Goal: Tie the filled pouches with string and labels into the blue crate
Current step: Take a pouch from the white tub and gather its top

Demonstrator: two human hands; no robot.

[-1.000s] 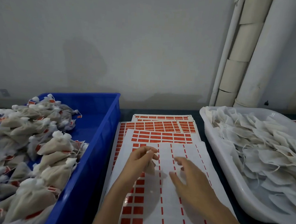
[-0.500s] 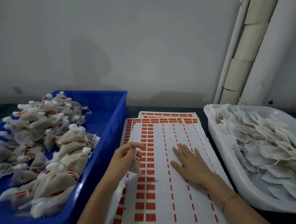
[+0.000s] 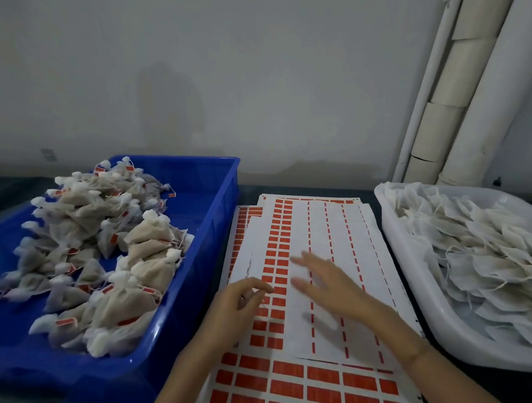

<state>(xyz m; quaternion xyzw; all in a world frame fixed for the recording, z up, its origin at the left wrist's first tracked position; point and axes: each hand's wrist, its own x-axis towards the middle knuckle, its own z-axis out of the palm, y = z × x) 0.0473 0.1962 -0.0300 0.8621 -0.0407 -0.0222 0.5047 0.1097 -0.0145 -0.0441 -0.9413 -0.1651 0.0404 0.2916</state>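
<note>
The blue crate point(image 3: 220, 229) at the left holds a heap of tied pouches point(image 3: 146, 235) with red labels. Sheets of red labels point(image 3: 334, 232) lie on the dark table between the crate and a white tub point(image 3: 408, 289). My left hand point(image 3: 237, 307) hovers over the red label columns. Its fingers are curled with thumb and fingertips close together, seemingly still round the small pouch, which is mostly hidden under the palm. My right hand point(image 3: 334, 285) is blurred, fingers spread and straight, just over the peeled part of the top sheet.
The white tub is filled with several flat untied pouches point(image 3: 486, 259) with loose strings. Another label sheet point(image 3: 310, 388) lies nearest me. White pipes point(image 3: 448, 103) run up the grey wall at the back right.
The top label sheet has slid away from me, baring a full sheet at the front. My right hand lifted off flat and moved left; my left hand shifted right onto the labels.
</note>
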